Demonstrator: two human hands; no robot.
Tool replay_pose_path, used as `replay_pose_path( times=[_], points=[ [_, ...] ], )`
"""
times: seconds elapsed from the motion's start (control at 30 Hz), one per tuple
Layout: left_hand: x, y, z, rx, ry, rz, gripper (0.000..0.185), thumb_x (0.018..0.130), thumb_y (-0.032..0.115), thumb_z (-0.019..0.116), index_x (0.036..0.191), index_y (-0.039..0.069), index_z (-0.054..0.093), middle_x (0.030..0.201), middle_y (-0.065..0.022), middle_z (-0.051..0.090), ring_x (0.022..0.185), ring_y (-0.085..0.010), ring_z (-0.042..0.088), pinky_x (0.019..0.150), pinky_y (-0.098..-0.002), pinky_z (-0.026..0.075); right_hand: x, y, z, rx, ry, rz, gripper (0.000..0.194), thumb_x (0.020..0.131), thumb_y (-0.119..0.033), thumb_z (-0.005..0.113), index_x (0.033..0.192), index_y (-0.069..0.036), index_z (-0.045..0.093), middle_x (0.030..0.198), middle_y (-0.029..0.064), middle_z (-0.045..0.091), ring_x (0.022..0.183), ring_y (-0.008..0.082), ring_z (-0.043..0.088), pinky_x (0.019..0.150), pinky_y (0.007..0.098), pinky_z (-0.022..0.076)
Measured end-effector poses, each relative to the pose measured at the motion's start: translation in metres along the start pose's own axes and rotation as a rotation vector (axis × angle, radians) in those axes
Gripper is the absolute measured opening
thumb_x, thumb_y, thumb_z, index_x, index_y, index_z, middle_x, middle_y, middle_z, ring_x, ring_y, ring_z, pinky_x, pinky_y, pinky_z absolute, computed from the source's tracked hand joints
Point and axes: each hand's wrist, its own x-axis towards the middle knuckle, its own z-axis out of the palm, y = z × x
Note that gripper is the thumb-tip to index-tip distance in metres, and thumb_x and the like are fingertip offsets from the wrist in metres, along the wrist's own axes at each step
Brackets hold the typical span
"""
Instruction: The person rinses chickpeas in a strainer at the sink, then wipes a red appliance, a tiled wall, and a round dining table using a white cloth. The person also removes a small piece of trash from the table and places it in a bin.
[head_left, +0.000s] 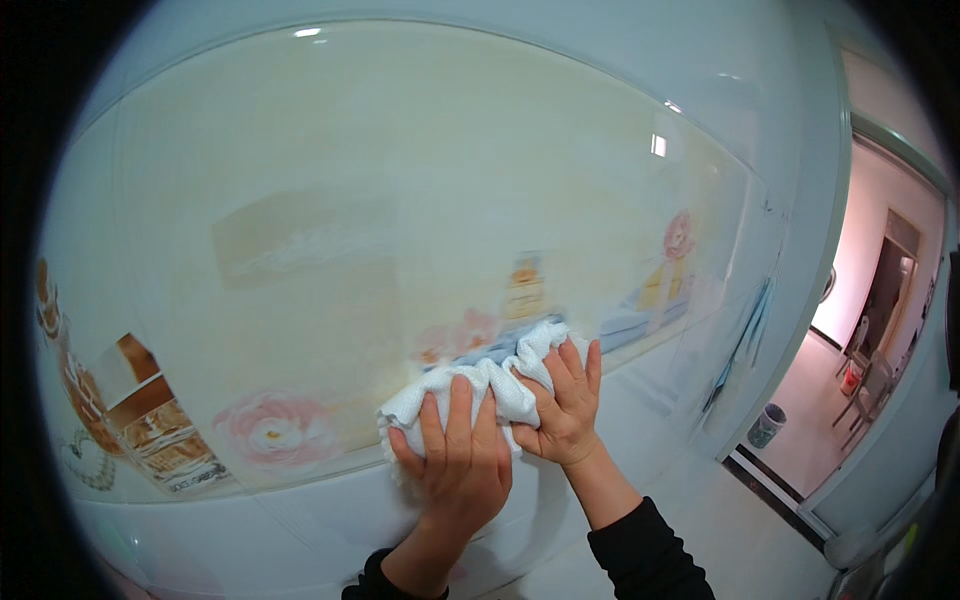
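Note:
A crumpled white cloth lies against the lower part of a glossy wall panel printed with pink flowers and bottles. My left hand rests on the cloth's left part, its fingers spread and pressing it to the panel. To its right, my right hand holds the cloth's bunched right part between thumb and fingers. The two hands are close together, near the panel's bottom border. Black sleeves cover both forearms.
Right of the panel, a light blue cloth hangs on the wall. Farther right, a doorway opens on a room with a waste bin, chairs and a small red container. A dark sill crosses the doorway floor.

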Motion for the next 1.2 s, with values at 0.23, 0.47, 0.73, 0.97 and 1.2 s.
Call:
replay_pose_path(
  times=[0.23,0.47,0.73,0.97,1.2],
  points=[
    [0.004,0.018,0.027,0.048,-0.117,-0.009,0.039,0.081,0.018,0.055,0.116,0.001,0.056,0.136,-0.0191,0.041,0.129,-0.0419,0.030,0.106,-0.0570,0.006,-0.022,0.034,0.005,0.052,-0.025,0.035,0.044,0.074,-0.043,0.060,0.111,-0.020,0.065,0.125,0.0098,0.052,0.121,0.0331,0.046,0.107,0.0543,0.0194],
    [0.021,0.048,0.062,0.058,-0.150,0.057,0.045,0.077,0.021,0.063,0.120,0.009,0.057,0.138,-0.0126,0.041,0.131,-0.0359,0.030,0.107,-0.0564,0.008,-0.041,0.094,-0.004,0.122,-0.080,0.053,0.050,0.067,-0.033,0.066,0.115,-0.019,0.062,0.127,0.0106,0.049,0.123,0.0336,0.043,0.105,0.0581,0.0185],
    [0.058,0.096,0.110,0.081,-0.164,0.111,0.045,0.079,0.025,0.062,0.122,0.014,0.056,0.139,-0.0073,0.041,0.130,-0.0306,0.034,0.108,-0.0527,0.011,-0.053,0.162,-0.018,0.081,-0.102,0.141,0.049,0.070,-0.026,0.067,0.117,-0.015,0.060,0.130,0.0125,0.047,0.125,0.0342,0.040,0.105,0.0595,0.0150],
    [0.077,0.103,0.131,0.156,-0.155,0.157,0.043,0.082,0.031,0.058,0.123,0.018,0.057,0.137,-0.0051,0.045,0.129,-0.0282,0.037,0.108,-0.0515,0.013,-0.055,0.185,-0.017,0.111,-0.132,0.211,0.051,0.074,-0.026,0.066,0.121,-0.010,0.057,0.132,0.0177,0.043,0.126,0.0390,0.036,0.105,0.0591,0.0150],
    [0.113,0.084,0.121,0.218,-0.083,0.183,0.041,0.085,0.034,0.053,0.124,0.020,0.057,0.137,-0.0046,0.045,0.130,-0.0274,0.036,0.108,-0.0503,0.013,-0.012,0.181,-0.012,0.147,-0.057,0.318,0.057,0.077,-0.029,0.065,0.127,-0.008,0.051,0.136,0.0232,0.035,0.129,0.0437,0.028,0.104,0.0589,0.0146]
  ],
)
